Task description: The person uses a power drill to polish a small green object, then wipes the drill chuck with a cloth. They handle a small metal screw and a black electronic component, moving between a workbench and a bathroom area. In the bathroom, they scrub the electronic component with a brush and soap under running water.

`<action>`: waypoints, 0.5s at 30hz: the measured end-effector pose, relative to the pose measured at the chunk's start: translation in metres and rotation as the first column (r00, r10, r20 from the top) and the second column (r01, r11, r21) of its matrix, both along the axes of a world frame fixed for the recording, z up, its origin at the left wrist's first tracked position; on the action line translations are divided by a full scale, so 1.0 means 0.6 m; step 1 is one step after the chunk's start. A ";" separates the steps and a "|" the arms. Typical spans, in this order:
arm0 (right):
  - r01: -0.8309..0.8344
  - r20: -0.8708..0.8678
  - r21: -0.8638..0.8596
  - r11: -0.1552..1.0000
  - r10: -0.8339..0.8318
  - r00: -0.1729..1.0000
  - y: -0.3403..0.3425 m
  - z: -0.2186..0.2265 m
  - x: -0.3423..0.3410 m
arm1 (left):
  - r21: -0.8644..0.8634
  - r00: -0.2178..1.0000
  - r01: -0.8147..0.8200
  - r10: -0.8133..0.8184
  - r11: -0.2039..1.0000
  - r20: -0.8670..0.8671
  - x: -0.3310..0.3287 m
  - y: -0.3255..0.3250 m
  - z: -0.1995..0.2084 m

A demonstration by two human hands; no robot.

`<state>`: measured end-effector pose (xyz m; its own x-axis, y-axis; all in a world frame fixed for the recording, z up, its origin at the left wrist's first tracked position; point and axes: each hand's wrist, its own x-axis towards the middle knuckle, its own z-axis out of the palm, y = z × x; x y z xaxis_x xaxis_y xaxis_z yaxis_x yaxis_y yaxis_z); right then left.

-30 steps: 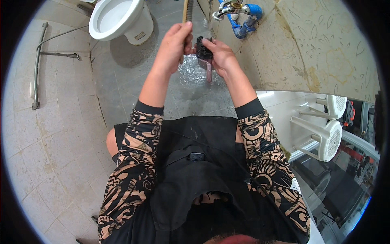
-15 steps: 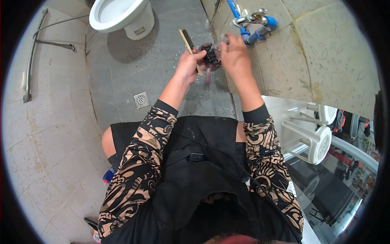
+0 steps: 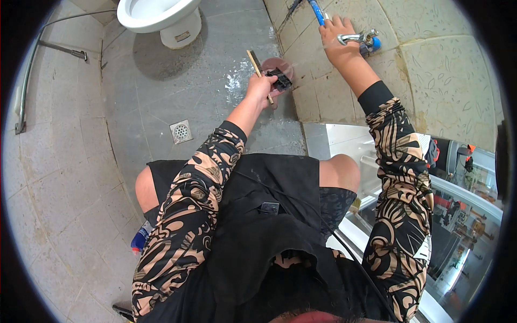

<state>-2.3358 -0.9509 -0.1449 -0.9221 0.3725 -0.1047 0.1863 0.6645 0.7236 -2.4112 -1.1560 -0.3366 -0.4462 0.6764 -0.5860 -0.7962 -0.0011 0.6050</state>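
My left hand is closed around a wooden-handled brush with dark bristles and a black ridged part whose exact kind I cannot make out. Beneath that part, close to the wall, is a round pinkish see-through dipper, partly covered by the hand and the part. My right hand reaches up to the wall beside a silver tap, its fingers spread near the blue pipe. Whether those fingertips touch the pipe or the tiles is unclear.
A white toilet stands ahead on the left. White foamy residue marks the grey floor, which has a square drain. The tiled wall rises on the right. A blue bottle sits by my left leg.
My right hand has moved from beside the black part up and right to the tap. My left hand keeps the brush and black part, shifted slightly right. The dipper shows more fully.
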 end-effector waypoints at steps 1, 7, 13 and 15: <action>-0.025 -0.014 0.019 0.999 0.025 1.000 -0.001 0.001 -0.001 | -0.006 1.000 -0.004 0.004 1.000 -0.003 -0.001 -0.004 -0.021; -0.085 -0.148 0.111 0.990 0.101 0.984 0.008 0.007 0.003 | -0.060 1.000 -0.014 0.014 0.998 -0.001 0.016 -0.024 -0.037; -0.108 -0.507 -0.518 0.849 -0.203 0.838 -0.117 -0.013 0.044 | -0.042 0.984 -0.033 0.025 0.999 -0.176 -0.010 -0.038 -0.007; -0.186 -0.394 -0.909 0.373 -0.620 0.679 -0.160 -0.059 0.054 | -0.079 0.964 -0.015 -0.006 0.997 -0.265 -0.021 -0.035 -0.035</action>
